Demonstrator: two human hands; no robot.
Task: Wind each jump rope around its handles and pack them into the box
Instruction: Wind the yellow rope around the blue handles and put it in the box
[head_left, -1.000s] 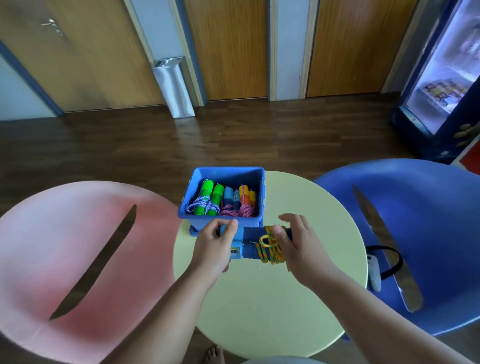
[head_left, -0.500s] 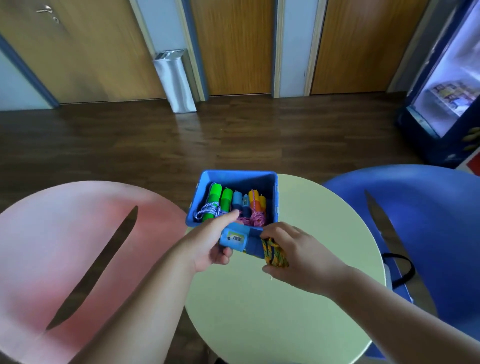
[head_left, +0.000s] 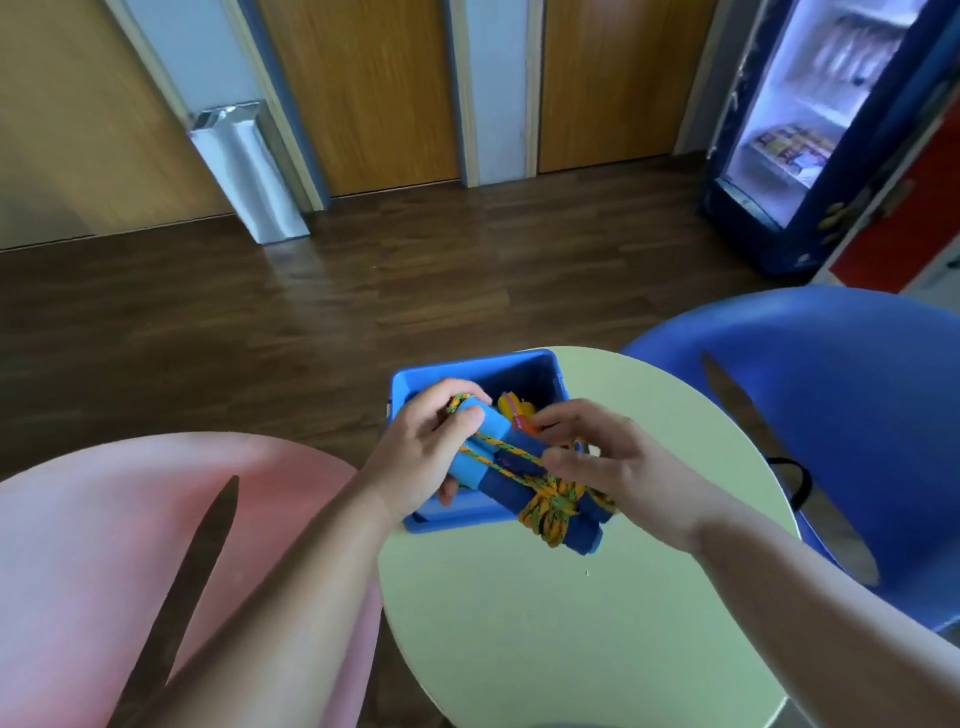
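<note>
While left hand (head_left: 415, 457) grips handles (head_left: 491, 434), right fingers (head_left: 567, 462) pinch rope (head_left: 553, 506).

The box (head_left: 551, 365) sits on the far left edge of the table (head_left: 571, 634) in front of me. I hold the jump rope (head_left: 524, 486) over the near wall of the box. My left hand (head_left: 415, 457) grips its far end and my right hand (head_left: 613, 460) holds its right side. The left chair (head_left: 104, 545) and the right chair (head_left: 841, 415) stand on either side of the table.
</note>
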